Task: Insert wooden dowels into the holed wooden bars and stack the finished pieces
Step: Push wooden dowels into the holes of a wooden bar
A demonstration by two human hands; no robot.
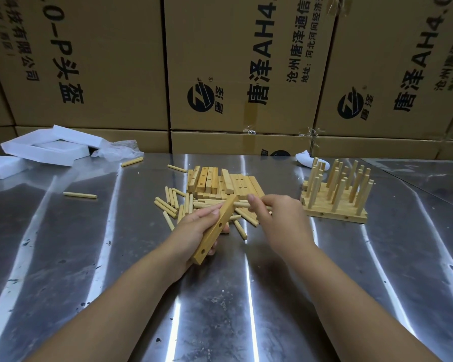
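My left hand (194,231) grips a holed wooden bar (215,229), tilted with its far end raised; two holes show on its side. My right hand (275,212) pinches a wooden dowel (241,204) whose free end points at the bar's upper end. Beneath both hands lies a scatter of loose dowels (171,202). Just behind them sits a pile of bare holed bars (220,181). To the right stands a stack of finished bars (335,202) with several dowels sticking upright.
The work surface is a shiny metal table (115,257). Stray dowels lie at left (80,195) and far left (132,162). White foam pieces (45,147) and clear plastic sit at the back left. Printed cardboard boxes (233,61) wall the far edge.
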